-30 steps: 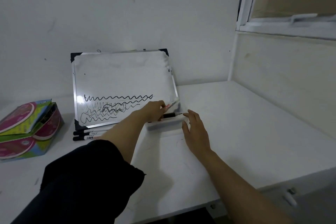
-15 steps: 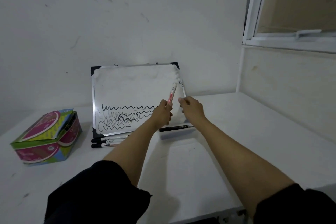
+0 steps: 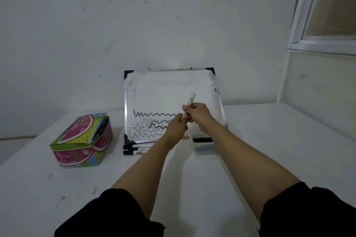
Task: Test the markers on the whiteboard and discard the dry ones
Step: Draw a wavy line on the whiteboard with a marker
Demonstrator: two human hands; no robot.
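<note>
Now that the white marker (image 3: pixel 189 104) has been lifted from the clear tray (image 3: pixel 204 141), it is gripped by both hands, left hand (image 3: pixel 178 126) and right hand (image 3: pixel 199 114), before the whiteboard (image 3: pixel 169 90); uncapping is judged imminent.

Two bare forearms enter from near edge. Left hand (image 3: pixel 176 128) and right hand (image 3: pixel 199 114) bare: no gloves, no rings, no watch or bands visible at wrists. Black sleeves (image 3: pixel 119 215) on both arms, pushed up to around elbows, forearms uncovered below. Fabric plain, dark, matte, no print or logo visible. Left sleeve bunched in loose folds at its edge; right sleeve (image 3: pixel 312 209) edge smoother, rounded. Fingernails too small to judge.
</note>
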